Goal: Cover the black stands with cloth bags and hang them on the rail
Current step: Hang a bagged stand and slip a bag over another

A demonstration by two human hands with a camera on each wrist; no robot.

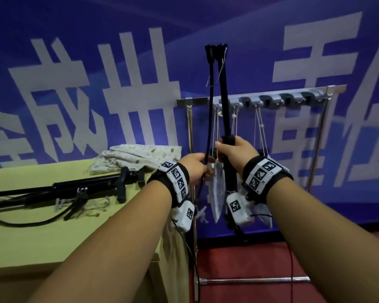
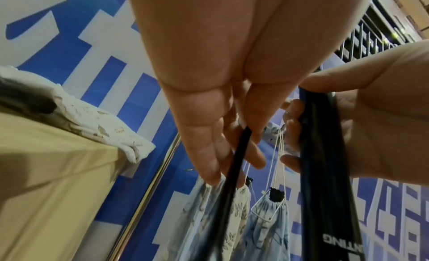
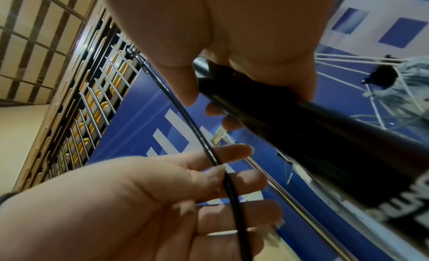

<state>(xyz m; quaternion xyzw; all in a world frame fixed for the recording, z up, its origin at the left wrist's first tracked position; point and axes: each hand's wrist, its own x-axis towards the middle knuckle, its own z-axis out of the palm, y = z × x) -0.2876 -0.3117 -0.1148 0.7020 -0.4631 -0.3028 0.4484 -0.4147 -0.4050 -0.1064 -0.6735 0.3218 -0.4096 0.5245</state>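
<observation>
My right hand (image 1: 227, 145) grips a black stand (image 1: 223, 106) and holds it upright in front of the rail (image 1: 335, 89). A thin black cord (image 1: 211, 106) runs down from the stand's top. My left hand (image 1: 202, 161) pinches that cord just left of the stand. In the right wrist view my thumb presses the cord (image 3: 185, 121) against my fingers, and my right hand (image 3: 209, 99) wraps the stand (image 3: 313, 132). The stand is bare, with no bag on it. Folded cloth bags (image 1: 140, 155) lie piled on the table's far corner.
Another black stand (image 1: 85, 186) lies on the yellow-green table (image 1: 53, 248) at the left. Several covered bags (image 2: 267, 219) hang on strings from the rail's hooks behind my hands. The rail frame's foot bar (image 1: 249, 280) crosses the red floor. A blue banner wall stands close behind.
</observation>
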